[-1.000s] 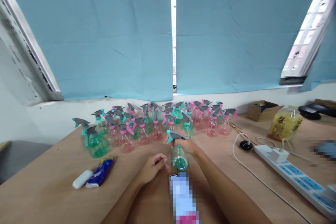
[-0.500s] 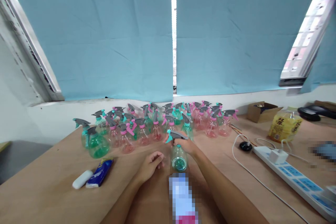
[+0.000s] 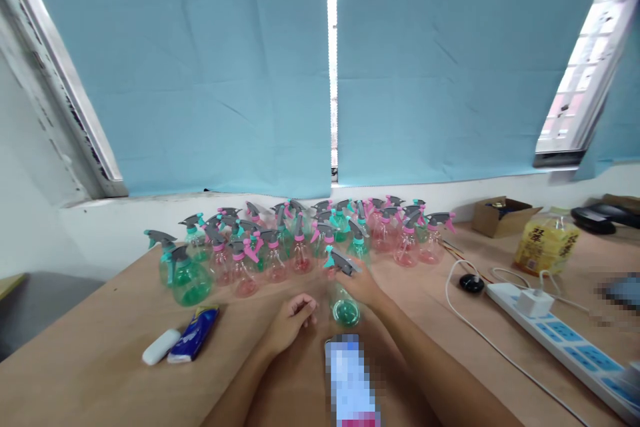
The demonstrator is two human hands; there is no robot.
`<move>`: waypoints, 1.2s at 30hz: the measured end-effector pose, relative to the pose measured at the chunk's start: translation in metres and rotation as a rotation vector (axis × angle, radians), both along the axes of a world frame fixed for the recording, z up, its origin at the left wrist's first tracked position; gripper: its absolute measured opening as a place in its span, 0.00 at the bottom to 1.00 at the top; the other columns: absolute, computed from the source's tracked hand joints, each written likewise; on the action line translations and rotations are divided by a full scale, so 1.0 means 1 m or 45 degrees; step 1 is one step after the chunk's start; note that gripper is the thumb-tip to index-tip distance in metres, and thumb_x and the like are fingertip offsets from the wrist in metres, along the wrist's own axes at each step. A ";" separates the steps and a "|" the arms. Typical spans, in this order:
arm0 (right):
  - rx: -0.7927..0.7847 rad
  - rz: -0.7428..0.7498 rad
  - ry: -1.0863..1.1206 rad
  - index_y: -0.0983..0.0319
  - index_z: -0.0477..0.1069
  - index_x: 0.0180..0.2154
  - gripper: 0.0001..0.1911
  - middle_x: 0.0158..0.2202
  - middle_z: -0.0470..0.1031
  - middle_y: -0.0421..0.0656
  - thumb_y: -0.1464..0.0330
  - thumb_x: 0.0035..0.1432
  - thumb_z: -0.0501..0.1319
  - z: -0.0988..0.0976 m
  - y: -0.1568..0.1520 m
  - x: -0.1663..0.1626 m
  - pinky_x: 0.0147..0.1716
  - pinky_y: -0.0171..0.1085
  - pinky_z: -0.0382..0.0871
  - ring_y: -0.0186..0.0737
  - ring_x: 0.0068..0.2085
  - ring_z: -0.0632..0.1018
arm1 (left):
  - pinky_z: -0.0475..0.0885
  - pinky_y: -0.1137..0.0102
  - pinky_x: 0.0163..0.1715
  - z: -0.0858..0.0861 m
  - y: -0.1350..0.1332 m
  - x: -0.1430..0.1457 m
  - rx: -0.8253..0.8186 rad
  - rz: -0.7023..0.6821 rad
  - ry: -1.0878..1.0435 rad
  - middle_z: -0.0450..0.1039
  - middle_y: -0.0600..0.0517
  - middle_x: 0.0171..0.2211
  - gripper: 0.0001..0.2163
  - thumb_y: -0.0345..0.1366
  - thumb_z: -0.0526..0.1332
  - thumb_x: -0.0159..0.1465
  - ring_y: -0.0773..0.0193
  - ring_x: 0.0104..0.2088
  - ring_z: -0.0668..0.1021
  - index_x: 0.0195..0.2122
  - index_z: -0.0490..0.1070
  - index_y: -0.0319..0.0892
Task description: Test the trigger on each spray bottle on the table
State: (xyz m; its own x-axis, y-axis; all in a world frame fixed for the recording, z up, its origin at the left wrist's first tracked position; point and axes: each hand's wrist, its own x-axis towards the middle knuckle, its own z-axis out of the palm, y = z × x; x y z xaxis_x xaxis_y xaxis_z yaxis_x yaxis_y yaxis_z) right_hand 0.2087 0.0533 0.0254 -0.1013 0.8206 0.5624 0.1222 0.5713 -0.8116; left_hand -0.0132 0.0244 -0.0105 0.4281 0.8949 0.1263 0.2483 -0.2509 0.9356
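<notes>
My right hand [image 3: 363,285] is wrapped around the neck of a clear green spray bottle [image 3: 346,312] with a grey and turquoise trigger head. The bottle is tilted, its round base facing me. Beside it, my left hand [image 3: 294,321] rests on the table with fingers loosely curled and nothing visible in them. Behind both hands several spray bottles stand in a wide cluster, among them a pink one [image 3: 245,279] and a green one [image 3: 193,281]. Just below the held bottle lies a phone [image 3: 350,377], its screen blurred out.
On the left lie a blue packet [image 3: 194,335] and a white rounded case [image 3: 161,347]. To the right are a power strip [image 3: 560,333] with cables, a black round device [image 3: 471,283], a yellow pouch [image 3: 545,243] and an open cardboard box [image 3: 505,217]. Blue curtains [image 3: 225,80] hang behind.
The spray bottle's trigger head has tipped and turned slightly in my right hand. My left hand stays in nearly the same place. The whole view has shifted a little.
</notes>
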 end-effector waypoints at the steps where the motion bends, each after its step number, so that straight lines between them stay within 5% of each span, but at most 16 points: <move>1: 0.018 -0.054 -0.005 0.61 0.74 0.35 0.09 0.27 0.74 0.37 0.70 0.50 0.58 -0.003 -0.001 0.006 0.31 0.35 0.68 0.35 0.28 0.71 | 0.65 0.73 0.30 0.001 -0.001 0.000 0.000 0.000 0.004 0.73 0.53 0.26 0.17 0.50 0.57 0.66 0.66 0.27 0.71 0.35 0.71 0.40; 7: 0.150 -0.269 -0.033 0.60 0.71 0.41 0.12 0.30 0.74 0.38 0.70 0.53 0.56 -0.013 -0.012 0.065 0.34 0.36 0.68 0.38 0.31 0.74 | 0.64 0.73 0.30 0.006 -0.003 0.003 -0.010 0.012 0.038 0.74 0.53 0.27 0.17 0.51 0.57 0.65 0.66 0.27 0.70 0.34 0.71 0.40; 15: 0.197 -1.058 -0.226 0.62 0.63 0.52 0.21 0.45 0.71 0.50 0.59 0.62 0.53 -0.029 0.019 0.104 0.50 0.48 0.65 0.49 0.48 0.72 | 0.64 0.72 0.30 0.004 0.000 0.001 -0.004 0.018 0.084 0.74 0.52 0.27 0.17 0.51 0.57 0.66 0.65 0.28 0.71 0.35 0.72 0.41; 19: -0.040 -1.282 -0.532 0.64 0.64 0.54 0.26 0.49 0.66 0.55 0.52 0.64 0.49 -0.040 0.039 0.102 0.53 0.56 0.58 0.57 0.53 0.67 | 0.65 0.72 0.31 0.002 0.002 0.000 0.013 0.015 0.093 0.74 0.52 0.28 0.18 0.51 0.56 0.66 0.65 0.28 0.71 0.36 0.72 0.41; 23: -0.248 -1.329 -0.648 0.63 0.60 0.57 0.31 0.51 0.63 0.56 0.48 0.64 0.47 -0.040 0.045 0.099 0.52 0.56 0.58 0.60 0.54 0.66 | 0.65 0.72 0.31 0.003 0.001 0.001 0.017 0.005 0.105 0.74 0.52 0.28 0.18 0.52 0.56 0.66 0.65 0.29 0.71 0.35 0.72 0.41; 27: -0.131 -1.216 -0.578 0.62 0.54 0.61 0.37 0.54 0.61 0.55 0.45 0.61 0.51 -0.037 0.035 0.103 0.52 0.56 0.57 0.59 0.55 0.64 | 0.65 0.72 0.31 0.004 0.001 0.002 0.015 -0.006 0.102 0.74 0.52 0.28 0.18 0.52 0.56 0.66 0.64 0.29 0.72 0.36 0.72 0.41; 30: 0.108 -1.152 -0.447 0.60 0.53 0.61 0.32 0.54 0.63 0.53 0.48 0.64 0.48 -0.028 0.024 0.110 0.54 0.56 0.56 0.56 0.55 0.65 | 0.65 0.72 0.31 0.003 0.001 0.002 0.022 0.000 0.096 0.74 0.53 0.27 0.18 0.52 0.56 0.66 0.64 0.29 0.72 0.36 0.72 0.41; 33: 0.285 -1.283 -0.310 0.62 0.58 0.59 0.25 0.53 0.64 0.54 0.56 0.68 0.43 -0.004 0.022 0.121 0.55 0.54 0.56 0.52 0.55 0.64 | 0.65 0.72 0.30 0.003 0.001 0.002 0.020 -0.002 0.094 0.74 0.52 0.27 0.18 0.52 0.57 0.65 0.64 0.28 0.72 0.36 0.73 0.41; 36: 0.183 -1.373 -0.357 0.60 0.66 0.55 0.23 0.51 0.63 0.53 0.59 0.67 0.44 0.032 0.031 0.137 0.55 0.53 0.57 0.53 0.54 0.64 | 0.65 0.72 0.30 0.005 0.000 0.003 0.011 -0.014 0.081 0.74 0.52 0.27 0.18 0.52 0.57 0.65 0.64 0.28 0.72 0.36 0.73 0.40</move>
